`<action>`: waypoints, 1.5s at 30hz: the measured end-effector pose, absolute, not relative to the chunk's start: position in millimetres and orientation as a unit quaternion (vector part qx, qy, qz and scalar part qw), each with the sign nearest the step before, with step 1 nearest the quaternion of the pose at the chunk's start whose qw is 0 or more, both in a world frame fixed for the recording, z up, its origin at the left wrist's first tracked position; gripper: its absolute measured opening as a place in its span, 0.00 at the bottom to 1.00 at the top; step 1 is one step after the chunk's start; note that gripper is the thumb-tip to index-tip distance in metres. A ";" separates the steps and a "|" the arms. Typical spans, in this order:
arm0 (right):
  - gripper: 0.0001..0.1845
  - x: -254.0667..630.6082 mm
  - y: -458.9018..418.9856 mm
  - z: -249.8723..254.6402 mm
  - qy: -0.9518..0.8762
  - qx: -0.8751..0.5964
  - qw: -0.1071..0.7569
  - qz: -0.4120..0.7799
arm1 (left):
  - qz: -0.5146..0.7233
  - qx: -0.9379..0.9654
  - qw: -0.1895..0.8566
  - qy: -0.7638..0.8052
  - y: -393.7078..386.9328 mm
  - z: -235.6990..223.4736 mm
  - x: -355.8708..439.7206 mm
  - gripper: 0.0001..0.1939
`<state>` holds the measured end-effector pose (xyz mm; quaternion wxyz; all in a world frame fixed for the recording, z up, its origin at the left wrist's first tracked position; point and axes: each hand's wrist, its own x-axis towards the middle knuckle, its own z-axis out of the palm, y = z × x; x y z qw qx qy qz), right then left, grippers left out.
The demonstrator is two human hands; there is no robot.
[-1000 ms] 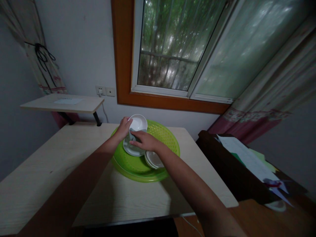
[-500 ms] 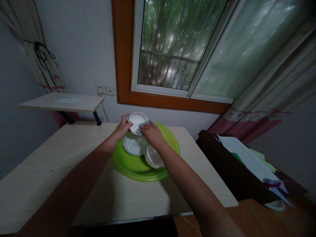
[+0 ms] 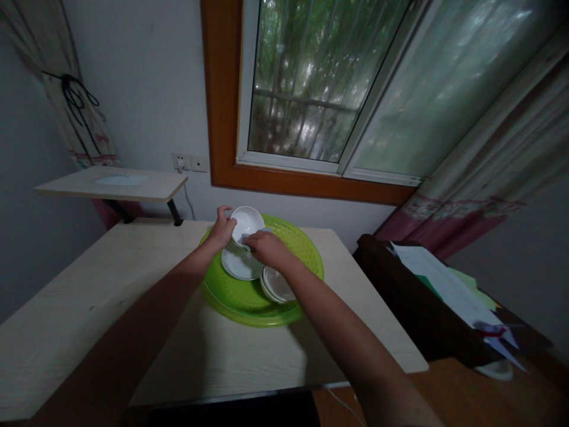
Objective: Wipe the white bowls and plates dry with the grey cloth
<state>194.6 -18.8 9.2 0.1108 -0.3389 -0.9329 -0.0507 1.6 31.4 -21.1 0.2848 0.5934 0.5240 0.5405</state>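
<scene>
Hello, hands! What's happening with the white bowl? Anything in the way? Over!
Left hand: gripping bowl. Right hand: holding cloth at bowl's near rim. Close by: plate and stacked dishes in basket.

Dim, bluish light is let in through the window [image 3: 311,77], pale glare is caught on its right pane [image 3: 427,95], soft shadows are cast across the bench [image 3: 89,273], the white bowl [image 3: 246,220] is picked out palely, and the corners are darkened and stretched.
</scene>
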 end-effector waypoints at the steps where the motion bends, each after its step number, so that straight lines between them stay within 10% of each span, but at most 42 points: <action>1: 0.16 193.9 -19.0 9.2 -0.936 -0.328 0.123 -0.026 | 0.540 0.592 0.287 0.525 30.2 -19.9 2.1 0.30; 8: 0.26 189.8 -20.9 7.3 -0.928 -0.283 0.222 0.101 | 0.568 0.595 0.294 0.486 25.0 -13.5 4.9 0.30; 19: 0.13 205.5 -7.0 10.6 -0.927 -0.326 0.141 -0.120 | 0.562 0.558 0.411 0.452 23.8 -13.6 2.7 0.40; 30: 0.11 212.2 -10.7 16.8 -0.907 -0.342 0.126 -0.211 | 0.551 0.519 0.510 0.409 20.3 -11.4 3.9 0.23; 45: 0.14 195.5 -27.8 17.4 -0.924 -0.332 0.103 -0.161 | 0.616 0.542 0.401 0.406 29.8 -11.4 3.7 0.22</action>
